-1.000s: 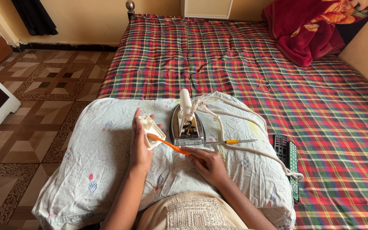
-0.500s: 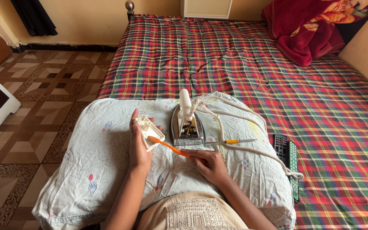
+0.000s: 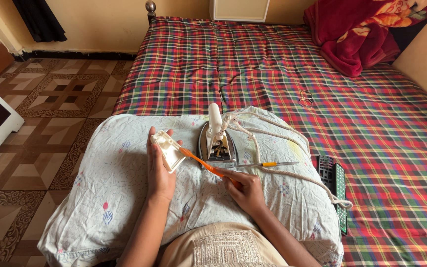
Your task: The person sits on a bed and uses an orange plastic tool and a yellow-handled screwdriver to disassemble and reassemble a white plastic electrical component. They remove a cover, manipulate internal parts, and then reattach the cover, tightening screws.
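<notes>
- Left hand (image 3: 160, 170) holds a white plastic cover (image 3: 168, 150) upright, fingers wrapped behind it, thumb on the near edge.
- Right hand (image 3: 245, 190) is clenched on the handle of an orange toothbrush (image 3: 204, 164); the brush head touches the cover's inner face.
- Both hands work over a pale floral pillow (image 3: 100, 198) lying on the person's lap, at the foot of the bed (image 3: 273, 64).
- A clothes iron (image 3: 217, 141) sits on the pillow just right of the cover, nose pointing away, top opened with its innards exposed.
- Its white braided cord (image 3: 277, 136) loops off the iron's rear and runs right across the pillow to the pillow's edge.
- A yellow-handled screwdriver (image 3: 272, 163) lies on the pillow beside the iron, near the right hand, not touched.
- A dark remote (image 3: 326, 168) and a green-edged keypad device (image 3: 340, 190) lie on the plaid bedsheet, right of the pillow.
- A red blanket (image 3: 357, 34) is bunched at the bed's far right corner.
- Patterned tile floor (image 3: 50, 99) is to the left.
</notes>
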